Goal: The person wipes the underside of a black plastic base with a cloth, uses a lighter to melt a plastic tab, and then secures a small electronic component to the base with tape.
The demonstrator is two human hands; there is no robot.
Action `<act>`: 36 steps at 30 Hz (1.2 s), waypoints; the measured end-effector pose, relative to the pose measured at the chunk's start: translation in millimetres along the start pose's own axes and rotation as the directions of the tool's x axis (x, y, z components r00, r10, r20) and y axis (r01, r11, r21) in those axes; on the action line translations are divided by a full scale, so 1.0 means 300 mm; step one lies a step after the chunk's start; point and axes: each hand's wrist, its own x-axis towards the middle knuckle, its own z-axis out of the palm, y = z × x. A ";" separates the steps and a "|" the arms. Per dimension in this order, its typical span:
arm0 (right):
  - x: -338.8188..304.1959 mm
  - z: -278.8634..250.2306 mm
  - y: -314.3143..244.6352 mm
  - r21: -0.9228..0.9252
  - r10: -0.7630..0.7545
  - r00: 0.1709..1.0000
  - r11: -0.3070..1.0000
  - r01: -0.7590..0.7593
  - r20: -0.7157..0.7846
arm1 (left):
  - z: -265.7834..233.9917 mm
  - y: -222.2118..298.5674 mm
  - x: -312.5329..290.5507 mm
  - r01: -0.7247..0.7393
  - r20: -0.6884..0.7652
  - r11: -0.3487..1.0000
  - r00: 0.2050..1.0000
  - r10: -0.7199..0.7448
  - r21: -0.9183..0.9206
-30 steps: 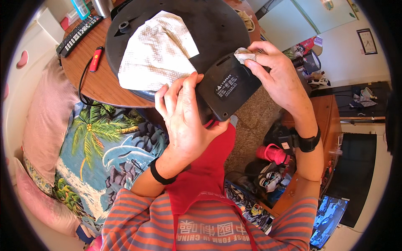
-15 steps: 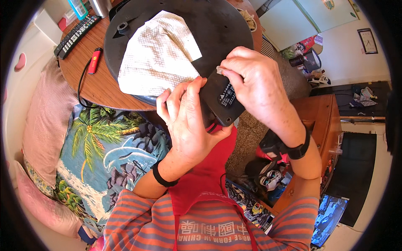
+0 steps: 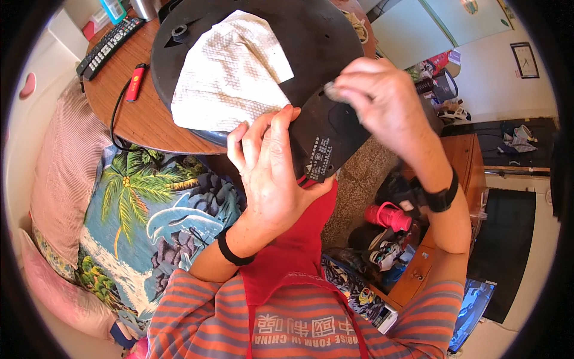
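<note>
Grips the left side of a black, flat, rectangular box (image 3: 335, 127) in the left hand (image 3: 266, 158), laying fingers along the edge and bracing the thumb at the near corner, apparently to steady the part jutting toward the body past the brown wooden table (image 3: 101, 113). Pinches a small, pale, crumpled wad (image 3: 332, 90) between thumb and fingertips of the right hand (image 3: 379, 99), near the box's far edge (too blurred to tell tissue from cloth, or contact from a slight gap). Leaves a white, dimpled paper towel (image 3: 230, 75) spread over the large, round, dull black base (image 3: 323, 36), probably for easy reach, with the table bearing most of the weight. Compared with half a second ago, holds the right hand farther up and to the right, uncovering more of the box; holds the left hand almost unchanged.
</note>
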 end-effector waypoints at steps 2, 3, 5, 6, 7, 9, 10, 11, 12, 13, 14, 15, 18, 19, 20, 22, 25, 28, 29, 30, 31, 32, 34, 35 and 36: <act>-0.022 -0.046 0.089 -0.039 0.095 0.995 0.995 -0.094 0.016 | -0.009 0.011 0.009 0.015 0.029 1.000 0.999 -0.015 -0.001; -0.018 -0.051 0.097 -0.001 0.188 0.982 0.982 -0.188 0.014 | -0.010 0.016 0.015 0.028 0.061 1.000 0.998 -0.028 -0.002; -0.022 -0.033 0.060 -0.087 0.023 1.000 0.996 -0.024 -0.013 | 0.003 0.014 0.008 0.020 0.047 1.000 0.999 -0.020 0.001; -0.019 -0.003 0.008 -0.075 -0.052 0.999 0.996 0.052 0.008 | 0.006 0.010 0.003 0.013 0.025 1.000 1.000 -0.014 0.008; -0.014 0.018 -0.074 -0.040 -0.086 0.996 0.995 0.086 0.007 | 0.008 0.009 -0.005 0.007 0.009 1.000 1.000 -0.007 0.009; 0.008 0.027 -0.073 0.009 -0.086 0.996 0.996 0.086 0.002 | 0.003 0.006 -0.003 0.013 0.031 1.000 0.999 -0.013 0.008; 0.008 0.026 -0.050 -0.025 -0.107 0.994 0.994 0.107 -0.003 | 0.001 -0.003 -0.004 0.004 0.010 1.000 1.000 -0.004 -0.002; -0.004 0.018 -0.012 -0.058 -0.128 0.992 0.990 0.127 -0.008 | -0.003 -0.009 -0.006 -0.006 -0.011 1.000 1.000 0.005 -0.011; -0.025 -0.006 0.044 -0.092 -0.013 0.999 0.996 0.009 -0.044 | -0.001 -0.005 -0.002 0.002 -0.005 1.000 1.000 -0.002 -0.010; -0.039 -0.046 0.098 -0.150 0.041 0.998 0.988 -0.047 -0.040 | 0.003 0.001 0.003 -0.003 -0.006 1.000 1.000 0.003 -0.015; -0.060 -0.051 0.118 -0.175 0.054 0.997 0.983 -0.063 -0.057 | 0.009 0.007 0.007 -0.003 0.002 1.000 1.000 0.003 -0.013; -0.066 -0.050 0.125 -0.193 0.066 0.995 0.978 -0.079 -0.076 | 0.013 0.009 0.010 -0.005 0.011 1.000 1.000 0.005 -0.006; -0.034 0.045 -0.041 -0.066 -0.090 0.990 0.994 0.083 -0.108 | -0.003 0.008 0.009 0.020 0.044 1.000 0.999 -0.020 0.013; -0.013 0.058 -0.080 -0.070 -0.098 0.992 0.993 0.092 -0.078 | 0.004 -0.001 0.000 -0.001 -0.002 1.000 1.000 0.001 0.017; -0.010 0.049 -0.076 -0.050 -0.104 0.993 0.994 0.101 -0.057 | 0.000 -0.001 -0.004 0.012 0.007 1.000 1.000 -0.012 0.014; -0.013 0.014 0.016 -0.121 -0.165 0.986 0.980 0.159 -0.038 | -0.001 -0.001 0.003 0.005 0.008 1.000 1.000 -0.005 0.003; -0.042 -0.049 0.136 -0.209 0.008 0.996 0.978 -0.027 -0.092 | 0.007 0.006 0.008 -0.018 0.003 1.000 1.000 0.018 -0.004; -0.030 0.025 -0.002 -0.148 -0.110 0.990 0.984 0.096 -0.090 | 0.012 -0.001 0.004 -0.010 -0.003 1.000 1.000 0.010 0.014; -0.017 0.046 -0.065 -0.107 -0.148 0.985 0.984 0.139 -0.085 | 0.013 -0.003 0.001 -0.019 -0.010 1.000 1.000 0.019 0.002; -0.003 0.050 -0.080 -0.058 -0.127 0.989 0.991 0.122 -0.079 | 0.002 0.001 0.009 0.025 0.026 0.999 0.999 -0.026 0.026; -0.005 0.046 -0.062 -0.056 -0.123 0.989 0.991 0.119 -0.080 | 0.002 -0.002 0.007 0.025 0.031 0.999 0.999 -0.025 0.026; -0.010 0.032 -0.022 -0.109 -0.140 0.988 0.985 0.133 -0.060 | 0.003 -0.007 0.002 0.007 0.016 1.000 1.000 -0.007 0.020; -0.022 -0.025 0.073 -0.168 -0.049 0.997 0.985 0.038 -0.062 | 0.007 -0.002 0.004 -0.015 -0.002 1.000 1.000 0.015 0.013; -0.033 -0.034 0.113 -0.139 0.047 0.996 0.989 -0.056 -0.070 | 0.011 0.003 0.006 -0.017 -0.006 1.000 1.000 0.017 0.010; -0.038 -0.024 0.109 -0.176 0.008 0.995 0.984 -0.025 -0.095 | 0.015 0.005 0.009 -0.019 -0.002 1.000 1.000 0.019 0.013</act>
